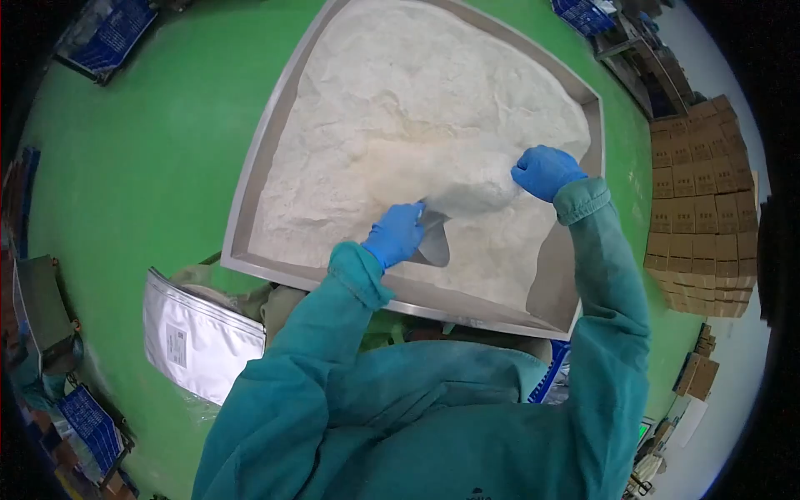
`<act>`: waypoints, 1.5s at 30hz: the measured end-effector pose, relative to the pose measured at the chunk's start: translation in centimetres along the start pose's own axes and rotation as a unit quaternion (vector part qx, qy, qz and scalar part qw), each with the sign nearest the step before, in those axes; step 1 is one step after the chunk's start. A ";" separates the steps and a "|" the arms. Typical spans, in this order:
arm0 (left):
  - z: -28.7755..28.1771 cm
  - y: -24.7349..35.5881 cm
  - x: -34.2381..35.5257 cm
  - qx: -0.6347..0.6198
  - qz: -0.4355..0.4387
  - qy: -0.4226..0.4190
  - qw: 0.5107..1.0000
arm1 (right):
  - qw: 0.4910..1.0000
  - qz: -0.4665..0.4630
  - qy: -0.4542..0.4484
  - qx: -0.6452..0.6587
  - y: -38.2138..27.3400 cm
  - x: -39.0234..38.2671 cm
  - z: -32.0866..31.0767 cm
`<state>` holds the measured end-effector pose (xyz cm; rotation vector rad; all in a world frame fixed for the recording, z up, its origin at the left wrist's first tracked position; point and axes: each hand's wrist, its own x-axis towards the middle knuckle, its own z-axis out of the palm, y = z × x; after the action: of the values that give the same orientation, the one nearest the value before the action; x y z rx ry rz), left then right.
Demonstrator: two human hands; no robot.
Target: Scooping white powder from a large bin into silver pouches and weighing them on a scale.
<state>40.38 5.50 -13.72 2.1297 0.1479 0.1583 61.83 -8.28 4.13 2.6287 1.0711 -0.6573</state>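
My left hand [395, 235], in a blue glove, is closed at the near part of a large metal tray [265, 150] filled with off-white powder [433, 75]. A smooth grey curved piece [434, 245] projects from its fingers to the right, its kind unclear. My right hand [547, 172], also gloved in blue, makes a fist over the powder at the tray's right side. Between the hands stretches a blurred greyish shape [475, 198]; motion hides what it is and whether the right fingers hold it. Around it the powder looks hazy.
A silver zip-top pouch [204, 337] with a white label stands left of the tray's near corner. Stacked brown cartons [698, 208] line the right wall. Blue-printed bags [108, 37] rest on a low rack at the far left. The floor [167, 150] is green.
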 end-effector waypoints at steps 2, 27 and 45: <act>0.0 -0.5 0.8 0.009 -0.038 -0.032 0.999 | 0.996 -0.022 -0.013 -0.088 -2.1 -1.7 -1.0; -0.2 3.0 -2.8 0.053 -0.046 -0.065 0.995 | 0.955 0.070 -0.085 0.275 -4.5 15.9 27.7; -1.4 -1.1 -0.8 0.059 -0.060 -0.075 0.994 | 0.972 -0.069 0.031 -0.221 -11.0 -3.7 3.7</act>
<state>39.34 7.10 -13.95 2.2334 0.1996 -0.0830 50.58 -4.13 2.27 2.2197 1.2585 -0.3141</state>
